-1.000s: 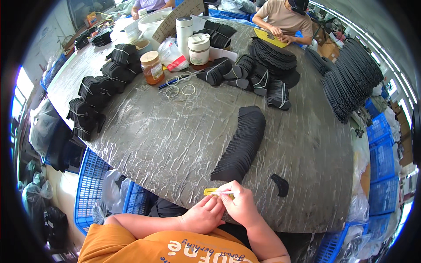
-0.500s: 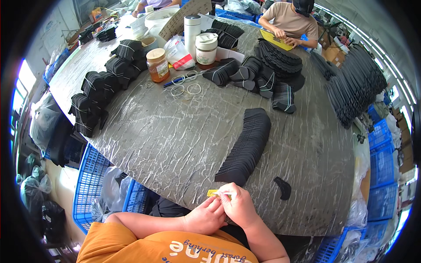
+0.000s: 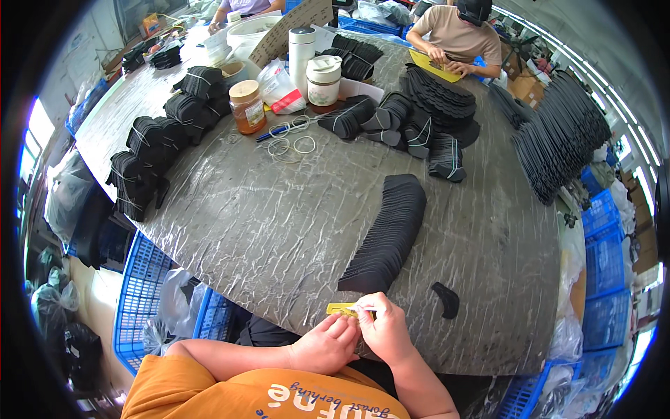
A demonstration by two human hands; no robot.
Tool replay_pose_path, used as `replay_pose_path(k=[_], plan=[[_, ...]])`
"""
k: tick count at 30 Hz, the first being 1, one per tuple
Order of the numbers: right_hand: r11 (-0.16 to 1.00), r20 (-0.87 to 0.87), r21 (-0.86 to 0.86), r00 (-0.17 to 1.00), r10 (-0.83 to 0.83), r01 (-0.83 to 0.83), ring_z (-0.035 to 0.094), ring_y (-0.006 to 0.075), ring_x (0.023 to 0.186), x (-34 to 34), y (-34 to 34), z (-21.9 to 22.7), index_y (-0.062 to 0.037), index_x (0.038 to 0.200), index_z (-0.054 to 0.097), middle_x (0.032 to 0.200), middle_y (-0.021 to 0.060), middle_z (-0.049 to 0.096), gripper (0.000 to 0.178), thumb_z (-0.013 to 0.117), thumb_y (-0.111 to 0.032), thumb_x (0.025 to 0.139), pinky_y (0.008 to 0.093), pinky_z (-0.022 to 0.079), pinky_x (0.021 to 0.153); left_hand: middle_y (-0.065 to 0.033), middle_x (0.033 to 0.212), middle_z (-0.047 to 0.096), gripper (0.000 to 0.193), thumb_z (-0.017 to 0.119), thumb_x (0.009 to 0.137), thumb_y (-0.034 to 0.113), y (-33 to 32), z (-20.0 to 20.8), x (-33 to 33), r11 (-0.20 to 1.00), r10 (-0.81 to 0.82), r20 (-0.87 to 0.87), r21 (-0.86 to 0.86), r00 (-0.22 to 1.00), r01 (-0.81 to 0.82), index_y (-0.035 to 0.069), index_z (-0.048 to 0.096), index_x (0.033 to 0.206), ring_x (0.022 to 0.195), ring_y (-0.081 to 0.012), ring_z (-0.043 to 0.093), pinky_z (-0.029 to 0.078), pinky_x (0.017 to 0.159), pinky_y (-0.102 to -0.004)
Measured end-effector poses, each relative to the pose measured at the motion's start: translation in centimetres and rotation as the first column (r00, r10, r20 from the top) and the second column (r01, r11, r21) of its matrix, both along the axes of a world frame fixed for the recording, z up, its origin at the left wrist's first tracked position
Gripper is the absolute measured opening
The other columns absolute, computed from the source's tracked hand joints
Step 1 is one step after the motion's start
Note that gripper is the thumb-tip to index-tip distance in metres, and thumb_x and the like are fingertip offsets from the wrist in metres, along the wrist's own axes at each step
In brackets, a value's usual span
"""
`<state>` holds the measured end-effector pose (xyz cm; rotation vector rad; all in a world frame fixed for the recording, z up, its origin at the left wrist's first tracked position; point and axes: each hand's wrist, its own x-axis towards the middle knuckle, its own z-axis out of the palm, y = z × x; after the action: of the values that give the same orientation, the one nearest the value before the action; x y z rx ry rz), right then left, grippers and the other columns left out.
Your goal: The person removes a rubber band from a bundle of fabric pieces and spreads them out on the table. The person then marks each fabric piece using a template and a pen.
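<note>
At the table's near edge my two hands meet. My left hand (image 3: 328, 343) is closed on a small flat yellow piece (image 3: 336, 307), whose far end sticks out past the fingers. Pinched in my right hand (image 3: 385, 334) is a slim white pen-like tool (image 3: 368, 308), its tip against or just over the yellow piece; the exact contact is too small to tell. Just beyond my hands lies a long fanned row of curved black pads (image 3: 387, 234). One loose black pad (image 3: 445, 300) rests to the right of my right hand.
Banded black bundles (image 3: 145, 140) line the left side; more (image 3: 419, 133) lie farther back. A honey-coloured jar (image 3: 248, 108), white thermos (image 3: 301, 59), lidded cup (image 3: 324, 82) and rubber bands (image 3: 286, 145) stand or lie mid-table. Across sits a co-worker (image 3: 453, 35). Blue crates (image 3: 136, 300) flank the table.
The view has shifted slightly. A little more of the yellow piece shows beyond my left fingers; both hands stay together with the same hold.
</note>
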<state>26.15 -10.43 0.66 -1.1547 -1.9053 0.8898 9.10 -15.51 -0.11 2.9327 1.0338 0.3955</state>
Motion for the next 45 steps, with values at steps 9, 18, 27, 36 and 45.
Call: replay_pose_path(k=[9,18,27,36,45], plan=[[0.996,-0.034,0.004,0.996,-0.086,0.086,0.069,0.0343,0.074,1.0,-0.3,-0.1,-0.0040,0.097,0.054,0.082,0.0163,0.067,0.015,0.066,0.001,0.090,0.0389,0.054,0.063,-0.0217,0.119,0.062,0.061,0.063,0.088,0.046,-0.1,-0.4,0.1,1.000,0.010,-0.005,-0.017,1.000,-0.010,-0.007,0.064,0.118,0.111,-0.0331,0.060,0.049,0.101,-0.0445],[0.989,-0.022,-0.027,0.989,-0.146,0.145,0.073,0.0248,0.077,2.0,-0.7,-0.5,0.0003,0.096,0.055,0.086,0.0142,0.071,0.009,0.064,0.000,0.093,0.0335,0.058,0.068,-0.0223,0.117,0.062,0.060,0.064,0.086,0.045,-0.1,-0.3,0.0,1.000,0.011,0.011,-0.020,1.000,-0.010,-0.006,0.065,0.117,0.107,-0.0333,0.060,0.049,0.099,-0.0451],[0.982,-0.037,-0.001,0.981,-0.189,0.189,0.073,0.0217,0.079,2.5,-2.0,-1.0,0.0012,0.095,0.054,0.090,0.0155,0.069,0.009,0.063,0.003,0.093,0.0320,0.058,0.068,-0.0229,0.117,0.062,0.060,0.064,0.086,0.045,0.0,-0.2,0.1,1.000,0.010,0.006,-0.028,1.000,-0.009,-0.007,0.064,0.118,0.107,-0.0341,0.060,0.049,0.098,-0.0446],[0.979,-0.001,0.068,0.981,-0.193,0.193,0.068,0.0365,0.076,2.7,-3.8,-0.6,-0.0021,0.094,0.052,0.087,0.0167,0.066,0.020,0.068,0.005,0.085,0.0411,0.055,0.067,-0.0226,0.118,0.062,0.061,0.064,0.086,0.045,-0.2,-0.5,0.1,1.000,0.013,-0.002,-0.027,1.000,-0.013,-0.006,0.064,0.119,0.107,-0.0341,0.060,0.049,0.098,-0.0447],[0.966,0.073,0.239,0.990,-0.119,0.098,0.070,0.0303,0.073,2.0,-4.9,-0.5,-0.0007,0.092,0.053,0.089,0.0172,0.068,0.018,0.068,0.006,0.085,0.0352,0.056,0.064,-0.0224,0.118,0.063,0.061,0.063,0.087,0.046,0.0,-0.4,0.2,1.000,0.009,-0.007,-0.003,1.000,-0.009,-0.006,0.064,0.119,0.106,-0.0332,0.061,0.050,0.098,-0.0439]])
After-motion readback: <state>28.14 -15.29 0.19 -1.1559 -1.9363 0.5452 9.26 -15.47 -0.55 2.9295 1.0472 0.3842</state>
